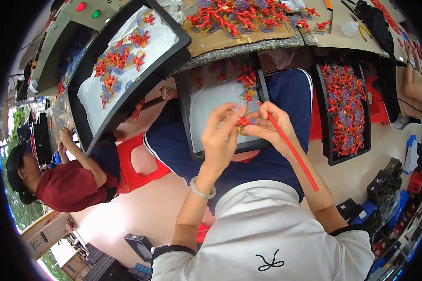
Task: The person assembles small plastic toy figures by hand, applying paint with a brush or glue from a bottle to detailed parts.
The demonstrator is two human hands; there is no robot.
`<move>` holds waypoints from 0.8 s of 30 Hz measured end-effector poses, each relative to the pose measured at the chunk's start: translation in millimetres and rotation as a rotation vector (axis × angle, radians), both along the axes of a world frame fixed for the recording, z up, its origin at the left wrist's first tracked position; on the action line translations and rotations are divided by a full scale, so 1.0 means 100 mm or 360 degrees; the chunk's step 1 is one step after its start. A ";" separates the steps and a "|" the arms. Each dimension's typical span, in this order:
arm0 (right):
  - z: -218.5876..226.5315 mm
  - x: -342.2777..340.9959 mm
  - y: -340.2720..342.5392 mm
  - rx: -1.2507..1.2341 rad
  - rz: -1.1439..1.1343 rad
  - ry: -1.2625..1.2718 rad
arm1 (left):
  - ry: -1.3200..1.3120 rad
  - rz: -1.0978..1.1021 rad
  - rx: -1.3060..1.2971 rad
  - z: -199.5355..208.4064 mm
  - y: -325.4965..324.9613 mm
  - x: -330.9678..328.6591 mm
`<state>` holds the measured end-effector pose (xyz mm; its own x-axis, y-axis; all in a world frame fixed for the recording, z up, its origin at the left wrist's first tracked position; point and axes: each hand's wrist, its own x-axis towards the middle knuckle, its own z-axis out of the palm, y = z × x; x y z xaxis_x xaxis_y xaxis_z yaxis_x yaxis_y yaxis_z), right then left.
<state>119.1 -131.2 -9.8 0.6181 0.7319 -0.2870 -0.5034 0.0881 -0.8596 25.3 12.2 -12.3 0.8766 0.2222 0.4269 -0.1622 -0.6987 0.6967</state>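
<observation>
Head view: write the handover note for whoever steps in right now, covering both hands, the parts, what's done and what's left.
Left hand: pinches a small red piece with a gold ring over the lap.
Right hand: steadies the same piece in its grip, with a long red stick running back along the forearm.
Parts: the lap tray has a white liner and a few red pieces at its top right. The floor tray on the right is full of red and blue pieces. More are heaped on the bench ahead.
Done: cannot tell which pieces are finished.
Left: the piece in hand is in work.
</observation>
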 end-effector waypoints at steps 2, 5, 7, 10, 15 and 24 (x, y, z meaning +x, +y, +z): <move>0.08 -0.07 0.03 0.0067 -0.0115 -0.0069 | -0.0093 0.0294 -0.1122 0.10 -0.07 0.01; 0.03 -0.16 0.10 0.0130 -0.0317 -0.0308 | -0.0019 -0.0156 -0.2328 0.05 -0.14 -0.15; 0.00 -0.20 0.11 0.0115 -0.0384 -0.0469 | 0.0045 -0.0142 -0.2223 0.05 -0.26 -0.19; 0.10 -0.14 0.06 -0.0137 -0.0235 -0.0783 | 0.0256 0.0004 -0.2152 0.16 -0.28 -0.20; 0.25 0.01 -0.09 -0.0250 0.0140 -0.0902 | 0.0369 0.0110 -0.2371 0.27 -0.22 -0.22; 0.64 0.18 -0.28 0.0141 -0.0065 -0.1122 | 0.0590 0.0093 -0.2309 0.32 -0.13 -0.23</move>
<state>137.1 -159.3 54.6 0.6621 0.7064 0.2504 0.1749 0.1793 -0.9681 2.6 -0.7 19.2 0.8578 0.2841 -0.4282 0.1773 0.6185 0.7655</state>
